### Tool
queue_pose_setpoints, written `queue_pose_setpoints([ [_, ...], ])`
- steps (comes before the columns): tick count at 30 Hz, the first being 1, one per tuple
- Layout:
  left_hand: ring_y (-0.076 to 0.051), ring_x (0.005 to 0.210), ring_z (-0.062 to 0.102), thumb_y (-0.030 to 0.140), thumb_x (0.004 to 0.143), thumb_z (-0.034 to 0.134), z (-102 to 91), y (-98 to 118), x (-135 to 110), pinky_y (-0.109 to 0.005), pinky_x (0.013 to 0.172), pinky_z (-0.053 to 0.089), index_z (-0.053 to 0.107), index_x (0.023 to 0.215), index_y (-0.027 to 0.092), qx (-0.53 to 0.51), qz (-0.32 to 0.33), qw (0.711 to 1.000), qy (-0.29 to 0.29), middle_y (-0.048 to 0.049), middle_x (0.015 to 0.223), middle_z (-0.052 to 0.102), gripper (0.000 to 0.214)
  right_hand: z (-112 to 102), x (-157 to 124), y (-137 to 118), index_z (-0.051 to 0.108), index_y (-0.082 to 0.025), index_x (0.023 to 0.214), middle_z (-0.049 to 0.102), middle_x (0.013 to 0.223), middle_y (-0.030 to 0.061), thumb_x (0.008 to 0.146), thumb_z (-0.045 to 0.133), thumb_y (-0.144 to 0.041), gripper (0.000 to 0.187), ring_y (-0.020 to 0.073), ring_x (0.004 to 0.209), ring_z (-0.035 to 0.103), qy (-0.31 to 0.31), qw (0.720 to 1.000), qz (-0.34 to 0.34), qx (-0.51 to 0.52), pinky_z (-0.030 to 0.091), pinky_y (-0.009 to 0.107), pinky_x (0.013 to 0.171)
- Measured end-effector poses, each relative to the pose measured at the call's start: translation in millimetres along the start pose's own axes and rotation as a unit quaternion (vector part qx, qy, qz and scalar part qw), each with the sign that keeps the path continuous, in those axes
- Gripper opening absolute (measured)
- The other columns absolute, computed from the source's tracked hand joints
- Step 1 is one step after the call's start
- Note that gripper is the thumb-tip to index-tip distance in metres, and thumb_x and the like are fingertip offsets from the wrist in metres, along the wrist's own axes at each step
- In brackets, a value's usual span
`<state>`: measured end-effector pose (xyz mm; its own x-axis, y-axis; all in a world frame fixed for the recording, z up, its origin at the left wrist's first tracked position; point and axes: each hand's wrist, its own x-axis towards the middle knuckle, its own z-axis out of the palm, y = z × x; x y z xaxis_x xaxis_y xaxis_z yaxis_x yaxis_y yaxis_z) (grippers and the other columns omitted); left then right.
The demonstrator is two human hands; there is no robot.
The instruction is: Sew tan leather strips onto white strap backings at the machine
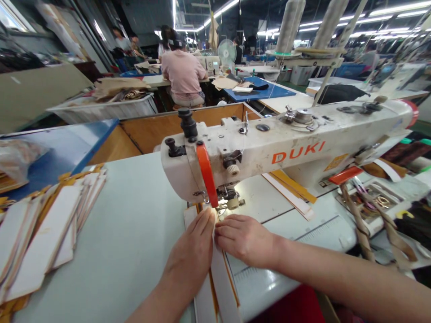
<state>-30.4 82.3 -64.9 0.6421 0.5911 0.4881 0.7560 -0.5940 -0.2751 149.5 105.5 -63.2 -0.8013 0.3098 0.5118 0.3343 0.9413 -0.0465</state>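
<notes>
A white DUKI sewing machine (289,148) stands across the table, its presser foot (230,202) lit by a small lamp. Long white strips with tan edges (220,287) lie under the foot and run toward me. My left hand (193,253) lies flat on the left strip, fingers stretched toward the needle. My right hand (244,237) presses down on the right strip, fingertips meeting the left hand's just in front of the foot.
A fanned stack of similar white and tan strips (43,237) lies at the left of the grey table (134,242). More strips (289,193) sit behind the machine. A tray of small parts (373,202) is at right. A person in a pink shirt (183,74) sits ahead.
</notes>
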Motion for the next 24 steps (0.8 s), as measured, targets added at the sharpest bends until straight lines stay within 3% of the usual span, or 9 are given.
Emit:
queue_pose_setpoints([
  [8, -0.023, 0.105, 0.064, 0.004, 0.088, 0.028, 3.9, -6, 1, -0.034, 0.091, 0.053, 0.059, 0.110, 0.005, -0.027, -0.012, 1.000, -0.008, -0.0154, 0.109, 0.069, 0.038, 1, 2, 4, 0.061, -0.013, 0.076, 0.067, 0.087, 0.0067, 0.095, 0.044, -0.013, 0.026, 0.0181, 0.091, 0.060, 0.004, 1.000, 0.005, -0.001, 0.048, 0.030, 0.084],
  [17, -0.024, 0.110, 0.060, 0.005, 0.087, 0.031, 7.6, -7, -3, -0.037, 0.096, 0.050, 0.057, 0.116, 0.003, -0.069, -0.025, 0.997, -0.026, -0.0179, 0.115, 0.066, 0.039, 1, 1, 4, 0.061, -0.014, 0.078, 0.068, 0.090, 0.0069, 0.096, 0.044, -0.015, 0.025, 0.0185, 0.092, 0.061, -0.022, 1.000, 0.007, -0.010, 0.048, 0.031, 0.086],
  [24, -0.025, 0.120, 0.055, 0.008, 0.091, 0.027, 7.2, 0, -9, -0.041, 0.096, 0.051, 0.051, 0.124, 0.002, -0.073, -0.057, 0.994, -0.050, -0.0211, 0.125, 0.061, 0.042, -1, -1, 2, 0.064, -0.011, 0.092, 0.069, 0.101, 0.0083, 0.096, 0.047, -0.016, 0.018, 0.0196, 0.101, 0.060, -0.067, 0.997, 0.022, -0.014, 0.048, 0.033, 0.092],
])
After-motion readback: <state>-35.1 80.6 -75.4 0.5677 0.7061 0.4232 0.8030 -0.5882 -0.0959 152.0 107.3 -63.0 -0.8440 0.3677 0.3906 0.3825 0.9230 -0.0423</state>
